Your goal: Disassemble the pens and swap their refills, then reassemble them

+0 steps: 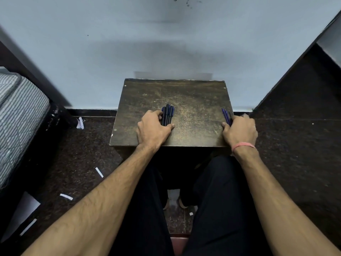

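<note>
Here, in the head view, a bundle of dark pens lies on the small wooden table. The left hand curls around its near end. The right hand rests at the right edge on a second group of pens; I cannot tell if it grips them. They look light, stiff and smooth, so they probably roll easily; better to take one by its middle.

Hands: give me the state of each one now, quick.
Left hand: curled around the bundle of dark pens lying on the small table.
Right hand: closed on a few blue pens at the table's right edge.
</note>
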